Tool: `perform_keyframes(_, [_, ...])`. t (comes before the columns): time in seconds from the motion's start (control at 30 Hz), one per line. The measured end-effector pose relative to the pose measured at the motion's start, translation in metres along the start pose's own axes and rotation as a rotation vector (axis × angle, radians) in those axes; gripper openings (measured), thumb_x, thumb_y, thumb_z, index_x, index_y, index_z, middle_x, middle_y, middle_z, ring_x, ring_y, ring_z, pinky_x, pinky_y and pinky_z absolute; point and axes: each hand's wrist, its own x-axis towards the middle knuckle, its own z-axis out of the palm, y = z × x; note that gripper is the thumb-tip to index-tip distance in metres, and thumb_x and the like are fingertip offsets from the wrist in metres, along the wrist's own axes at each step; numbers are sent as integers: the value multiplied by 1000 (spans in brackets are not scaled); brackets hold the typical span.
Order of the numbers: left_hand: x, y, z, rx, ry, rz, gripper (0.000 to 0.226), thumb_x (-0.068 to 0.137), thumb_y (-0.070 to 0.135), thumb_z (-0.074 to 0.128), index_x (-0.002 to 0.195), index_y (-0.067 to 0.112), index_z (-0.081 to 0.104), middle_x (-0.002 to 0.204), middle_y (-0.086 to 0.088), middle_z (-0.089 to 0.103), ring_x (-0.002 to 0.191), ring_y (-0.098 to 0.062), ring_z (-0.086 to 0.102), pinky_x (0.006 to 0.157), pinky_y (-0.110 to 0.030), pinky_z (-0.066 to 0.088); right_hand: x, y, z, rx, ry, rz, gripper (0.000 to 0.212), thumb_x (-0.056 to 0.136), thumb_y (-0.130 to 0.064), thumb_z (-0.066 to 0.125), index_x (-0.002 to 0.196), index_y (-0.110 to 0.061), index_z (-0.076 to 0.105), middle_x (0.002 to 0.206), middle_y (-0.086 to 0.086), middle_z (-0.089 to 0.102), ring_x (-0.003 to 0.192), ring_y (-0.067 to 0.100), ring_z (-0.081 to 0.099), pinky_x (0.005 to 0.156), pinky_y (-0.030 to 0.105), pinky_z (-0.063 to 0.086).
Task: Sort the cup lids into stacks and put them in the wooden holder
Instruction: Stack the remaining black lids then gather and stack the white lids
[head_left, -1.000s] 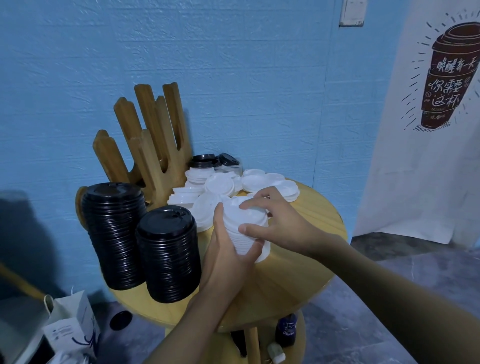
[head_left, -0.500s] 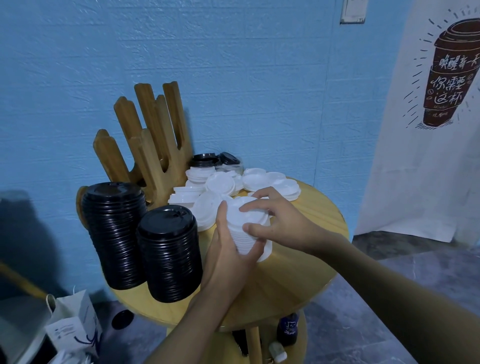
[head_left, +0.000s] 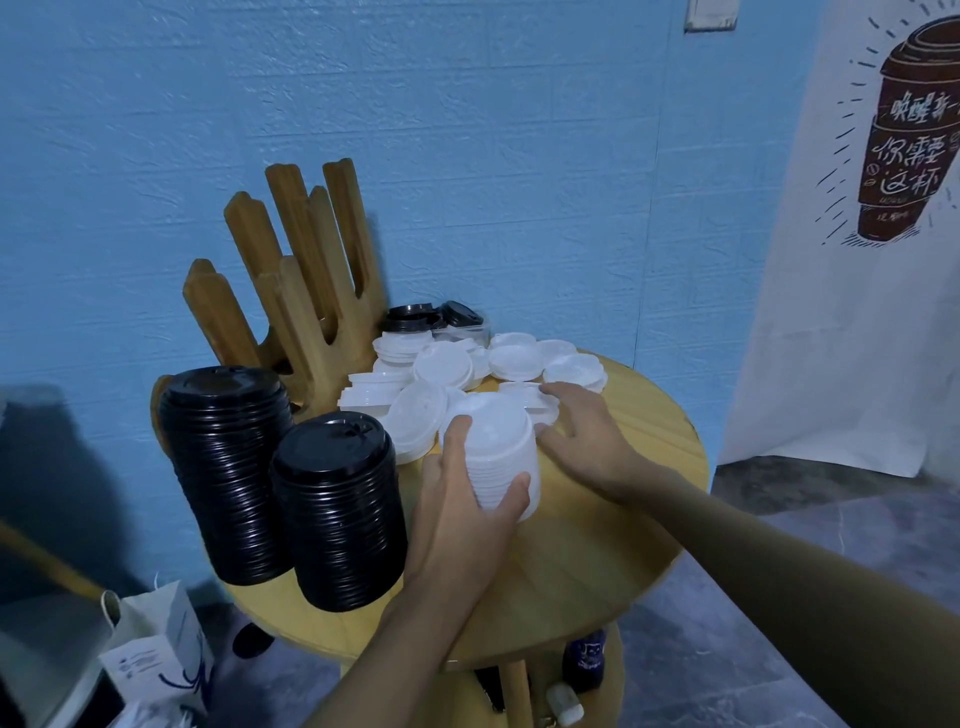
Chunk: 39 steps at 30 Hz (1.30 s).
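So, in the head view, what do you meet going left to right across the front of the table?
Taller black lid stack → shorter black lid stack → white lid stack → right hand.

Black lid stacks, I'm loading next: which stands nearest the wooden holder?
The rear black stack, directly before the wooden holder; the front black stack sits farther forward.

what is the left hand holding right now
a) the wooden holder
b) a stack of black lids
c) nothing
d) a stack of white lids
d: the left hand has its thumb and fingers curled round the stack of white lids, while the black lid stacks stand apart to its left, untouched.
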Motion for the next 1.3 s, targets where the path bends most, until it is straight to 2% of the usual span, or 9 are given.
perform_keyframes(0.2, [1,-3,1,15,18,6,76,87,42,70,144,44,21,144,8,38,124,-9,39,98,-27,37,20,3,17,-193,-30,-93,65,89,-49,58,146,-31,35,155,-4,32,143,21,21,116,45,21])
perform_keyframes(0.3, [0,-3,1,17,20,10,76,87,42,71,145,43,21,145,9,38,126,-9,39,101,-28,38,20,5,16,-178,-23,-66,69,84,-58,53,144,-29,38,150,-3,38,139,20,27,113,42,24])
perform_keyframes(0.5, [0,-1,1,20,32,13,76,87,41,71,146,40,23,144,6,40,124,-10,40,102,-31,41,7,3,9,-176,115,-29,46,95,-43,51,138,-25,46,133,3,48,129,24,36,106,43,30])
perform_keyframes(0.73, [-1,0,1,-16,14,17,74,85,40,73,137,51,22,138,11,41,120,-13,45,98,-34,44,-14,9,-11,38,102,97,22,89,-40,64,105,-24,60,126,1,44,121,17,39,103,32,33])
perform_keyframes(0.87, [-1,-1,1,-21,5,29,74,85,41,72,137,51,21,139,13,38,120,-8,40,95,-28,38,-19,9,-19,152,37,157,23,87,-40,67,97,-24,56,121,-2,52,107,12,47,87,26,33])
perform_keyframes(0.97, [1,-2,1,-30,-1,28,76,85,42,72,142,46,21,143,9,38,122,-8,38,96,-27,36,-19,5,-25,245,158,186,27,83,-40,72,95,-23,56,114,-1,57,107,16,50,84,28,37])
perform_keyframes(1.1, [1,-3,2,-60,-1,7,86,84,45,73,146,45,13,150,7,33,130,-9,35,106,-32,36,-20,-22,-40,392,248,91,31,83,-35,73,105,-22,56,112,-6,58,107,14,53,91,32,46])
perform_keyframes(1.2, [1,-1,2,-80,1,2,95,84,46,74,148,46,4,156,5,28,139,-13,32,113,-38,35,-23,-48,-46,442,176,-29,28,84,-34,73,105,-27,56,112,-10,59,106,11,55,92,28,46])
perform_keyframes(1.3, [-1,0,0,-112,-2,-3,105,84,47,74,153,42,-6,160,4,26,142,-13,31,112,-32,34,-26,-66,-44,402,53,-127,26,83,-36,74,104,-30,60,115,-15,59,110,0,52,94,19,40])
